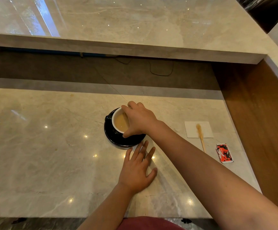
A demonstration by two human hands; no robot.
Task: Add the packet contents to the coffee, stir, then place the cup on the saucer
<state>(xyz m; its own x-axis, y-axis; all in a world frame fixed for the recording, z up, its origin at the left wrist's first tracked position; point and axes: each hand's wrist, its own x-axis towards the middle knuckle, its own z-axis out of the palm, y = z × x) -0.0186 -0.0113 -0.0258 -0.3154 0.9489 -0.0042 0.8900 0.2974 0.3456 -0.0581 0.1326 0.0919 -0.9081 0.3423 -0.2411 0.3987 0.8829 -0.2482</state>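
Observation:
A black cup (116, 121) with a white inside holds milky coffee and rests on the black saucer (126, 141) in the middle of the marble counter. My right hand (139, 119) grips the cup from above by its rim, thumb at the near side and fingers at the far side. My left hand (139, 170) lies flat on the counter just in front of the saucer, fingers spread, holding nothing. To the right lie a wooden stir stick (201, 138), its stained tip on a white napkin (199, 129), and a torn red packet (224, 153).
The counter's front edge (52, 216) runs along the bottom. A raised marble ledge (118, 47) crosses behind the counter, with a dark recess and cables under it. A wooden side panel (259, 122) bounds the right side.

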